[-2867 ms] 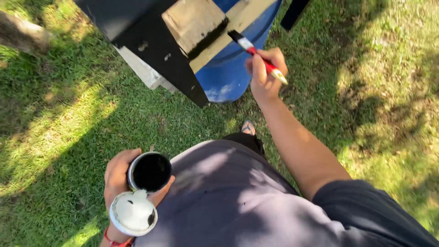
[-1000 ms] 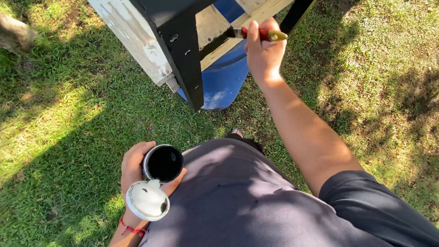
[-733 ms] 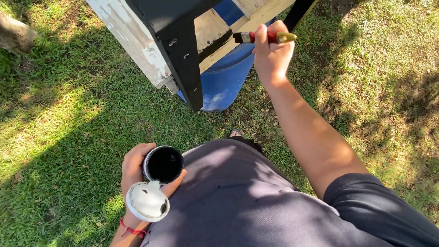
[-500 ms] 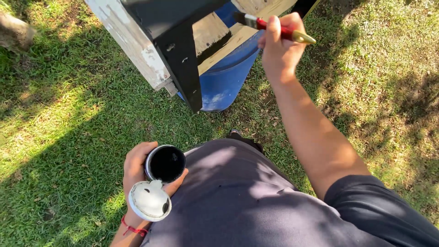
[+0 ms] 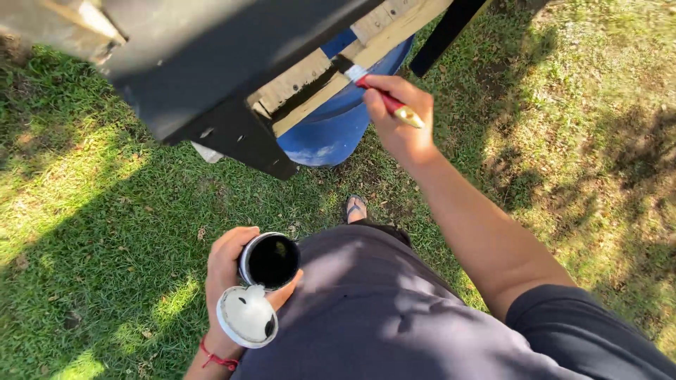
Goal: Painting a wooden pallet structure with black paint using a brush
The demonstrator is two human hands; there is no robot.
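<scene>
The right hand [image 5: 398, 123], up at one o'clock, pinches a red brush [image 5: 380, 95]. It has swung back down, so its tip now touches the bare wood strip [image 5: 320, 88] again. The left hand [image 5: 229, 281] at seven o'clock wraps the open paint can [image 5: 270, 262] and its lid [image 5: 246, 317].

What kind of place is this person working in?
Outdoors, most likely a garden or yard: sunlit grass covers the ground, a blue barrel stands on it, and the right hand brushes black paint from the can in the left hand onto a wooden frame.
</scene>
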